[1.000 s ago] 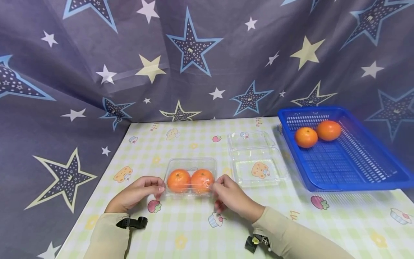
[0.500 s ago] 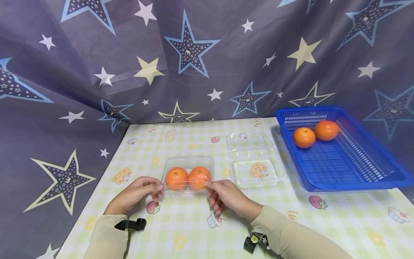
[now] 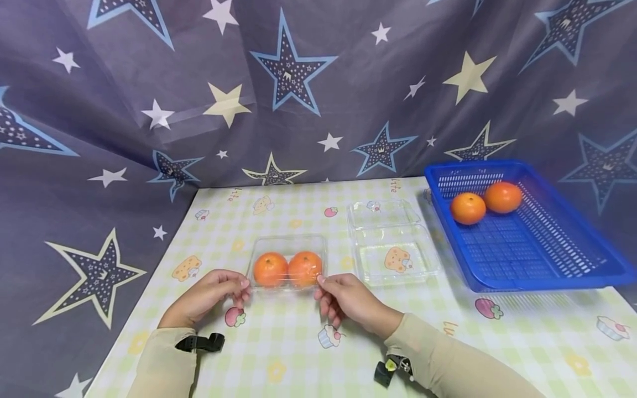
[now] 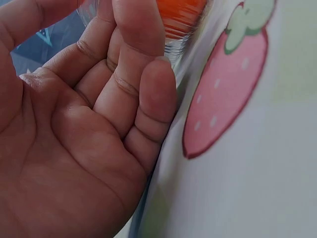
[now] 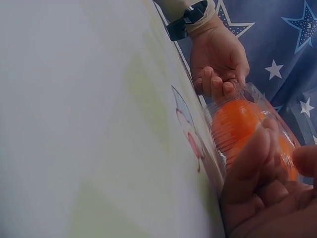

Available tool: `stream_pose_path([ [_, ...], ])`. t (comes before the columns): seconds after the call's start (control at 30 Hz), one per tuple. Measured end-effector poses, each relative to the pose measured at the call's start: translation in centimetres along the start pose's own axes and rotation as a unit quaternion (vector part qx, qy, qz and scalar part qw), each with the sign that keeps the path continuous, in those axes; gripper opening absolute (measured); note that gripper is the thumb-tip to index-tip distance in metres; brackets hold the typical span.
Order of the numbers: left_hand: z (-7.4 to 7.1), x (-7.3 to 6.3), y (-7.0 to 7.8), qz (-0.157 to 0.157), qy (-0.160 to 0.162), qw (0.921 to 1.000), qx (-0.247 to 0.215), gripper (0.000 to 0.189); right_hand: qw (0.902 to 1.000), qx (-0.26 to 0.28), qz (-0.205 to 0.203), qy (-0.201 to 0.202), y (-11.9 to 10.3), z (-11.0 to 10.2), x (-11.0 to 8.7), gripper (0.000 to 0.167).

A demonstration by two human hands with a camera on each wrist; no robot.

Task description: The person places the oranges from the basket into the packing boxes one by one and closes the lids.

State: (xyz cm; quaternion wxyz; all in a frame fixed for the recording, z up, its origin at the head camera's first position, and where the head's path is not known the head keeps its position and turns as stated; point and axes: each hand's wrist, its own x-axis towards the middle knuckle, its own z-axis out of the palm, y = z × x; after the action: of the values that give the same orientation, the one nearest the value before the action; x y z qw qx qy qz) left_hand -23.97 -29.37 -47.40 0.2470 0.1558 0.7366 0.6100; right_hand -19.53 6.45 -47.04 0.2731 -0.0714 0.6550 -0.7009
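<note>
Two oranges (image 3: 271, 270) sit side by side in a clear box (image 3: 288, 243) on the checked tablecloth (image 3: 269, 342), in the near-middle, lid apparently down over them (can't tell if it's snapped). Left hand (image 3: 211, 293) has the near left corner, thumb and finger almost closed in what looks like a light pinch, other fingers loosely curled. Right hand (image 3: 355, 304) mirrors it at the near right corner, thumb on the edge, rest of the fingers curled in. Probably held like that so both ends of the front edge get even pressure and the box doesn't skew. Open box (image 3: 393, 241) is parked just right of it, and the blue basket (image 3: 527, 249) with another pair of oranges (image 3: 468, 208) is further right, so likely kept in easy reach without crowding the hands.

As for direction, the box's front edge faces the person, and its long axis seems to run left to right, same as the fruit row, though the slanted view squashes depth.
</note>
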Motion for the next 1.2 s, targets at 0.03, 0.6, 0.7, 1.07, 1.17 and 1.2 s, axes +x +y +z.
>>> stream_pose_path([
  [0.03,-0.05,0.01,0.0,0.003,0.0,1.0,0.003,0.035,1.0,0.001,0.0,0.001,0.0,0.05,0.05,0.049],
  [0.6,-0.16,-0.2,0.07,0.013,-0.002,0.9999,0.01,0.034,0.9995,-0.008,0.005,0.03,-0.11,0.68,0.01,0.038],
  [0.7,-0.17,-0.06,0.06,0.018,-0.004,0.9998,0.01,0.031,0.9995,-0.003,0.005,0.031,-0.16,0.62,0.02,0.038],
  [1.07,-0.49,0.25,-0.33,0.028,-0.02,0.9993,-0.014,0.029,0.9994,-0.004,0.015,0.032,-0.27,0.53,0.12,0.039],
  [1.17,-0.48,0.26,-0.35,0.026,-0.013,0.9996,-0.007,0.027,0.9994,-0.005,0.012,0.033,-0.26,0.51,0.09,0.036],
  [1.2,-0.47,0.27,-0.34,0.026,-0.012,0.9996,-0.005,0.026,0.9994,-0.005,0.011,0.033,-0.27,0.5,0.07,0.034],
])
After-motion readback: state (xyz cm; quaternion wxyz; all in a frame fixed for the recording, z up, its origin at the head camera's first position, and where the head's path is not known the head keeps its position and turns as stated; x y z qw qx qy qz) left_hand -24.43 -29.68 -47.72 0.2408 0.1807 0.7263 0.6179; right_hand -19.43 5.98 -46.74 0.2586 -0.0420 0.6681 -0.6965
